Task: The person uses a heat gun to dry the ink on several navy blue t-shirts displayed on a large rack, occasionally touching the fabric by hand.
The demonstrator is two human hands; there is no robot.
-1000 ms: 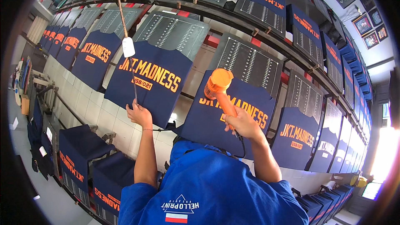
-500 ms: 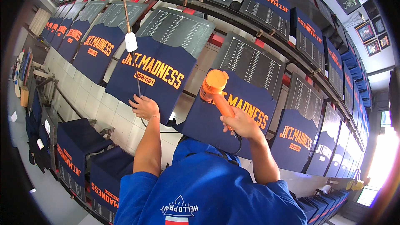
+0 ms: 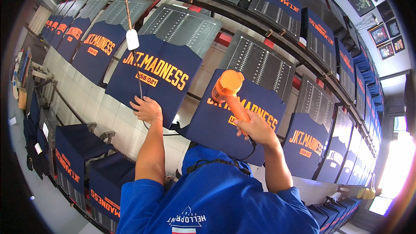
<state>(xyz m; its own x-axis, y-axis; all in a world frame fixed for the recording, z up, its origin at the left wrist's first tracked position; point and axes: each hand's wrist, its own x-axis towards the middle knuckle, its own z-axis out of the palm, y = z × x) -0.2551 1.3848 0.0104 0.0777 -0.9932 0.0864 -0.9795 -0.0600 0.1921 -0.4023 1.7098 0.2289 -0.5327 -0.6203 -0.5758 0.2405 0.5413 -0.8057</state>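
My right hand [image 3: 255,129] is wrapped round the handle of an orange hair dryer [image 3: 231,82]. Its barrel is over the orange print on a navy shirt panel [image 3: 201,123], covering part of the lettering. A thin dark cord [image 3: 252,149] trails from the handle end. My left hand [image 3: 148,110] is at the lower edge of another navy printed panel [image 3: 162,97], its fingers curled on a grey cable [image 3: 141,89]. That cable drops from a white socket block [image 3: 132,40], which hangs on a brownish cord. Both panels lie on dark slanted boards [image 3: 260,58] with white dotted markings.
Long rows of similar boards with navy panels [image 3: 305,147] run left and right, with another row behind a dark rail [image 3: 242,15]. At lower left more draped panels [image 3: 71,158] stand close to my arm. Framed pictures [image 3: 378,34] hang on the right wall.
The hair dryer has moved slightly right across the print, in my right hand. My left hand stays at the cable, and the view has shifted a little.
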